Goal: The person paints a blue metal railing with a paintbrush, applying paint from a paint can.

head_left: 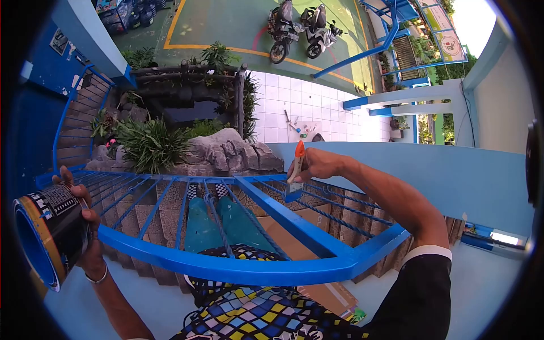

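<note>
My left hand [85, 218] grips a paint can [59, 226], which is tilted on its side with its mouth to the left and blue paint coating its inner wall. In my right hand [321, 164] is a paintbrush [296, 174] with an orange-tipped handle pointing up. Its blue-coated bristles hang down beside the twisted bars of the blue metal railing [226, 272], overlapping them in this view. The railing's upper rail curves across in front of my body, between my two arms.
Stone steps [161, 224] and flat cardboard [283, 241] lie below the railing. Beyond are rocks [226, 148], plants [153, 141] and a small pond [195, 111]. Two motorbikes [283, 31] stand on the green court. A light blue wall [436, 175] runs along the right.
</note>
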### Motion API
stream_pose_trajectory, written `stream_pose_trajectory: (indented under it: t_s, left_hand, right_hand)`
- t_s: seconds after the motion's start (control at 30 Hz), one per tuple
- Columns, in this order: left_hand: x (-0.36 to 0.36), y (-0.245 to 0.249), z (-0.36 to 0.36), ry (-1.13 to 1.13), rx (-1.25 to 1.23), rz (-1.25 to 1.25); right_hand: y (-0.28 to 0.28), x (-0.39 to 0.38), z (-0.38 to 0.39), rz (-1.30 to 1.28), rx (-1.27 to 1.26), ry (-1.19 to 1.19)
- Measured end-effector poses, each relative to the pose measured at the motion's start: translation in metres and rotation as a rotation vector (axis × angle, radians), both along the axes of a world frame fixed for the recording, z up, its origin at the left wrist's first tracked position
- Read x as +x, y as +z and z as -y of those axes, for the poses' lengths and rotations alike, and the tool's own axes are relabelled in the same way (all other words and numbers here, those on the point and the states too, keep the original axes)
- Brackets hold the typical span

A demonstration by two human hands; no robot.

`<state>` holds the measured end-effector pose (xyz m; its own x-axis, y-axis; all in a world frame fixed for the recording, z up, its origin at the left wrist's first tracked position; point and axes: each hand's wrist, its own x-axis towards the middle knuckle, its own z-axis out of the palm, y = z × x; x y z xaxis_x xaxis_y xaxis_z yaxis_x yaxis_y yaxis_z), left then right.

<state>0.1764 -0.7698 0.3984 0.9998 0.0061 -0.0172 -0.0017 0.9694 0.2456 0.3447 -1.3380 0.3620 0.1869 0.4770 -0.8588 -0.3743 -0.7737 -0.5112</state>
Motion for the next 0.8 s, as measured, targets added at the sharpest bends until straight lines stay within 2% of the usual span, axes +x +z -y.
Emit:
stream_pose_trajectory:
  t_s: [0.07,0.2,0.3,0.37,0.5,0.6,0.7,0.8]
  left_hand:
    - [0.002,0.002,0.002,-0.032,-0.009,0.015]
    - [0.006,0.012,0.002,-0.122,-0.108,0.039]
    - [0.004,0.024,0.005,-0.150,-0.126,-0.001]
    - [0.000,0.032,0.008,-0.199,-0.167,0.005]
    - [-0.019,0.060,0.019,-0.249,-0.164,0.018]
    - [-0.045,0.081,0.031,-0.292,-0.202,0.044]
    - [-0.079,0.102,0.055,-0.298,-0.188,0.094]
    - [-0.122,0.122,0.081,-0.295,-0.204,0.029]
  right_hand:
    - [0.020,-0.002,-0.010,0.101,0.044,0.071]
    - [0.112,-0.024,-0.036,-0.102,-0.009,0.201]
    - [0.168,-0.032,-0.015,-0.084,0.062,0.009]
    - [0.220,-0.040,-0.002,0.049,0.084,-0.040]
    - [0.322,-0.093,0.016,0.748,0.243,-0.264]
    - [0.346,-0.157,0.019,1.270,0.494,-0.628]
    - [0.331,-0.234,0.002,1.208,0.862,-0.977]
    - [0.283,-0.307,-0.004,1.111,1.130,-1.144]
